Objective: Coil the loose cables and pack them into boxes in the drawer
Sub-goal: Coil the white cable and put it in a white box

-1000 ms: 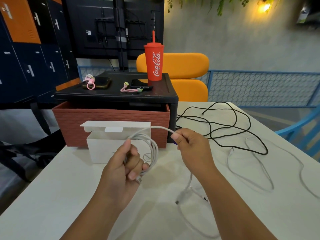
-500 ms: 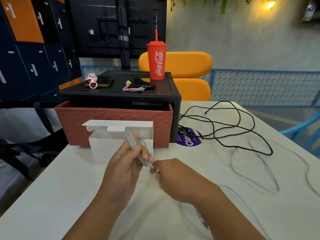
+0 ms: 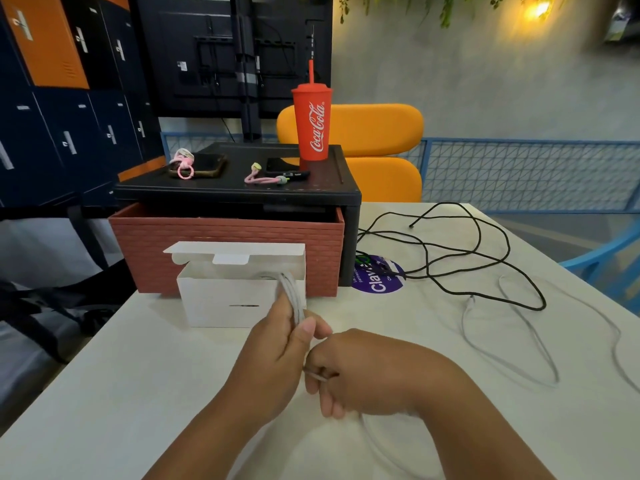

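The right hand (image 3: 363, 372) has dropped down to 3 o'clock of the left hand (image 3: 273, 362), pinching the tail of the white cable (image 3: 316, 375) while the left fingers (image 3: 281, 315) hug the coil (image 3: 293, 297), so it looks nearly ready for the white box (image 3: 221, 303) at 11 o'clock.

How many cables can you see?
3: a white cable coiled in the left hand, a black cable tangled beside the drawer, a pale cable loose on the right. Others may be hidden.

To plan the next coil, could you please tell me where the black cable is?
Head view: the black cable lies on the table's right half, beside the black stand, crossing the purple sticker.
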A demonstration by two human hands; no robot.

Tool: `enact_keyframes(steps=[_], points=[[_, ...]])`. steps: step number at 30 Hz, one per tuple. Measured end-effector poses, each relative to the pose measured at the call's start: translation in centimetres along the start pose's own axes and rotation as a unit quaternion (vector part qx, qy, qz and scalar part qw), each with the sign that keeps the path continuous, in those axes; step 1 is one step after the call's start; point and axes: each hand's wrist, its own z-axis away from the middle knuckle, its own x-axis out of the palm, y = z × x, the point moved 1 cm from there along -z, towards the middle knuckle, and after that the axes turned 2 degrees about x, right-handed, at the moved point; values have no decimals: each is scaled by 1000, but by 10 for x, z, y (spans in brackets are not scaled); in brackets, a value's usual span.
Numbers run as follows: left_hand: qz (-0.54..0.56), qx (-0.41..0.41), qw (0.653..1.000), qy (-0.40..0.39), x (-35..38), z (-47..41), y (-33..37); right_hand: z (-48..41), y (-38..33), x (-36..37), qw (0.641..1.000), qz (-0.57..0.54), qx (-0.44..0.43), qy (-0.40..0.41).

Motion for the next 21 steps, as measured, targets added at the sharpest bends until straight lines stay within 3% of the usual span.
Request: enact_keyframes(steps=[3, 8, 14, 21], points=[[93, -80, 990, -64, 0, -1, 3, 2, -7, 1, 996, 68, -38, 41], [207, -191, 958, -53, -6, -4, 3, -3, -18, 9, 986, 111, -71, 104], [210, -210, 954, -50, -7, -5, 1, -9, -19, 17, 979, 144, -73, 124], [291, -218, 930, -47, -9, -5, 3, -10, -20, 17, 978, 137, -85, 134]])
